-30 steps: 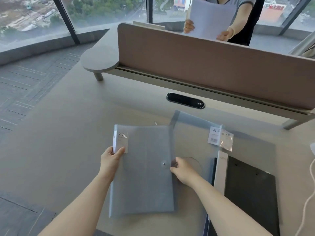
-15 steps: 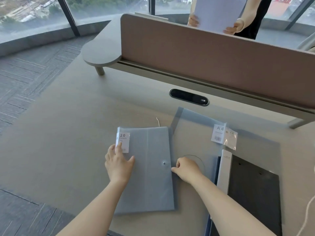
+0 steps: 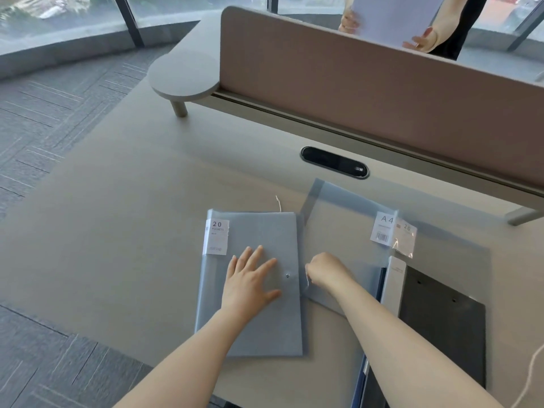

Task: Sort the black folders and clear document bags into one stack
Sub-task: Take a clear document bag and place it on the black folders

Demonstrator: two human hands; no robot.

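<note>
On the desk (image 3: pixel 123 219) right in front of me lies a gray see-through document bag (image 3: pixel 253 319) with a white "20" label (image 3: pixel 217 237) at its far left corner. My left hand (image 3: pixel 250 282) lies flat on top of it, fingers spread wide, pressing it down and holding nothing. My right hand (image 3: pixel 325 270) is curled up tight at the bag's right edge, close to the little snap button (image 3: pixel 287 275). It looks like it pinches a thin plastic edge there, but I cannot tell for sure which sheet it has.

Off to the right lies a bigger clear bag (image 3: pixel 347 222) with an "A4" label (image 3: pixel 385 228). It partly covers a black folder (image 3: pixel 441 328) with a white spine strip (image 3: pixel 393 285). A dark blue edge (image 3: pixel 382 278) peeks out beside that strip.

What counts most is this: the rest of the things all lie to my right, and their long sides run away from me, just like the bag under my left hand. My right hand is the nearer one to them. So I think the next move is a sideways one, to bring the two piles together into one, with the long edges lined up. The clear plastic looks slippery and floppy, so it could slide crooked.

Behind the divider (image 3: pixel 382 92), another person holds white paper (image 3: pixel 391 16).
</note>
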